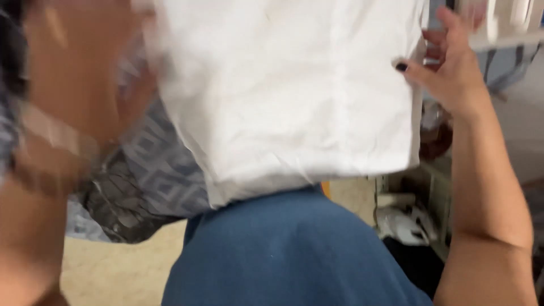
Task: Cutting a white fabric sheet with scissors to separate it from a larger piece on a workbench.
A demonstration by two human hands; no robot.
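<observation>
A folded white cloth (294, 90) hangs in front of me, filling the upper middle of the view. My right hand (453, 68) grips its right edge, thumb pressed on the front of the fabric. My left hand (73, 62) is raised at the upper left, badly blurred by motion, up against the cloth's left edge; whether it grips the fabric I cannot tell. Below the cloth lies a blue fabric (289, 255), rounded and smooth.
A grey-blue patterned cloth (147, 175) hangs behind the white one at the left. A beige floor (113, 272) shows below. At the right stand shelves with white and dark items (405, 224) and a white rail (504, 34).
</observation>
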